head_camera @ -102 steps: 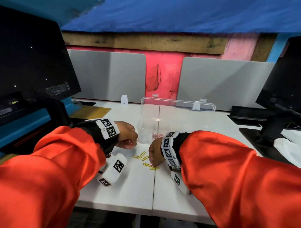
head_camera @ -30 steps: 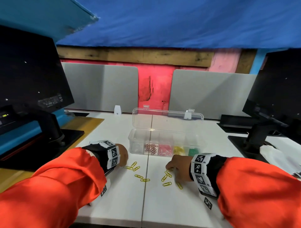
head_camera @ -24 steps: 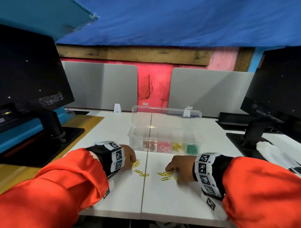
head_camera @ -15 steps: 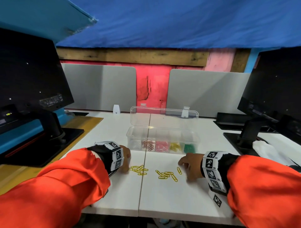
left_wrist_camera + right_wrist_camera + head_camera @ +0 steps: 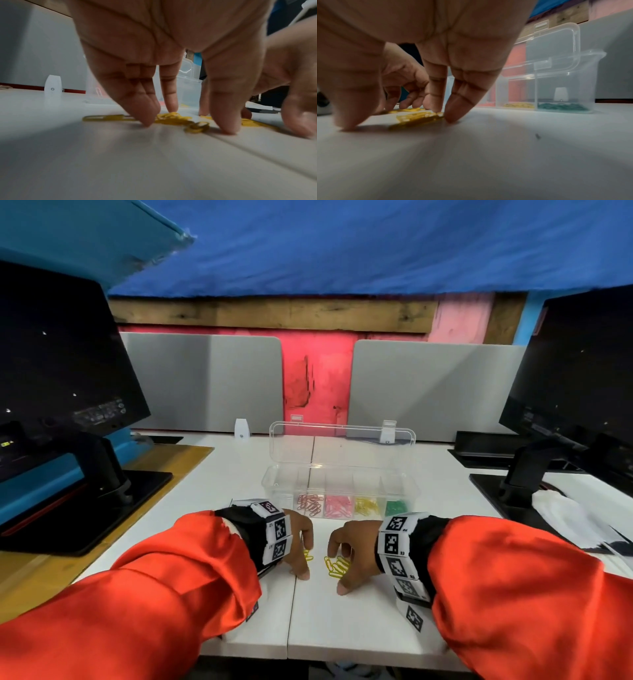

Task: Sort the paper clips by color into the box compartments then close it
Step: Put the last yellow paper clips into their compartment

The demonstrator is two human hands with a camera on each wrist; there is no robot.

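A clear box (image 5: 270,484) stands open on the white table, lid upright behind it. Rose-gold clips (image 5: 310,504), pink clips (image 5: 338,506), yellow clips (image 5: 367,506) and green clips (image 5: 396,506) lie in separate compartments. Loose yellow clips (image 5: 337,566) lie bunched on the table in front of the box, between my two hands. My left hand (image 5: 301,556) stands on its straight fingertips (image 5: 145,116) beside a few of these clips (image 5: 173,119). My right hand (image 5: 342,571) arches over the pile (image 5: 418,119): fingertips (image 5: 452,115) touch its far end, and the thumb (image 5: 347,119) rests on the table apart from it.
A dark monitor on a black stand (image 5: 102,474) stands at the left, another monitor (image 5: 575,378) at the right, with white cloth (image 5: 568,518) by its base. Grey divider panels (image 5: 205,381) close the back. The table's seam (image 5: 294,611) runs between my hands.
Both hands have slid toward each other across the table. The yellow clips, scattered a second ago, are now raked into a tight bunch between them.
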